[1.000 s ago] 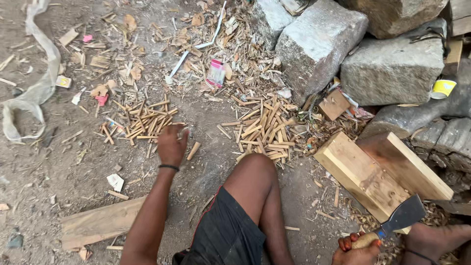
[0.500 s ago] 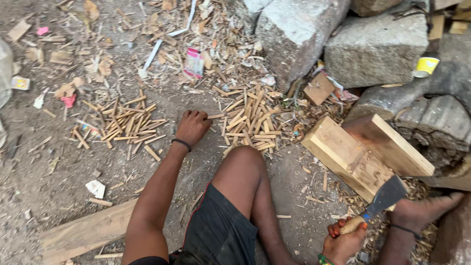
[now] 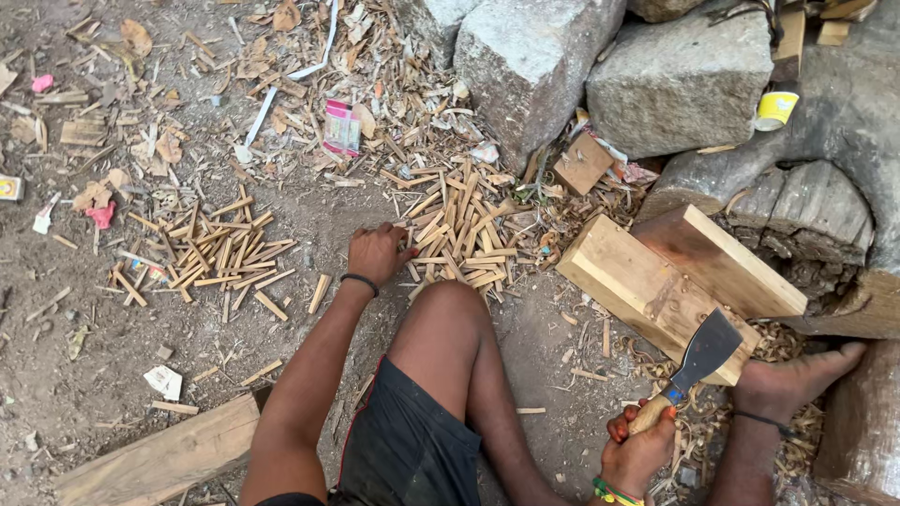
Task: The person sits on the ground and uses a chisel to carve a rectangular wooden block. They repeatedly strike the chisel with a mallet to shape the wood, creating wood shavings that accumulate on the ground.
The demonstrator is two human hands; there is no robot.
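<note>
Wooden blocks [image 3: 656, 281], two pale squared pieces, lie on the bare ground [image 3: 84, 375] at the right, one leaning across the other, in front of large grey stones [image 3: 534, 56] and a weathered log [image 3: 825, 215]. The nearer block rests just beside the person's bare foot [image 3: 792, 379], with curled shavings around it. A longer plank [image 3: 159, 459] lies flat at the lower left, well apart from the blocks.

Between the stones and the person's bent knee [image 3: 450, 309] sits a heap of short split sticks [image 3: 459, 234]; a second, looser scatter of sticks [image 3: 206, 258] lies further left. Wood chips and scraps of litter cover the ground above both heaps, among them a pink and white wrapper [image 3: 342, 126].

The right hand [image 3: 637, 454] is clenched around the wooden handle of a broad-bladed chopper [image 3: 694, 361], whose dark blade points up and to the right and overlaps the corner of the nearer block. Coloured bangles sit at that wrist.

The left hand [image 3: 375, 253] reaches out to the near edge of the larger stick heap, fingers curled down onto the sticks; whether its grip has closed on any of them cannot be told. A dark band circles this wrist.
</note>
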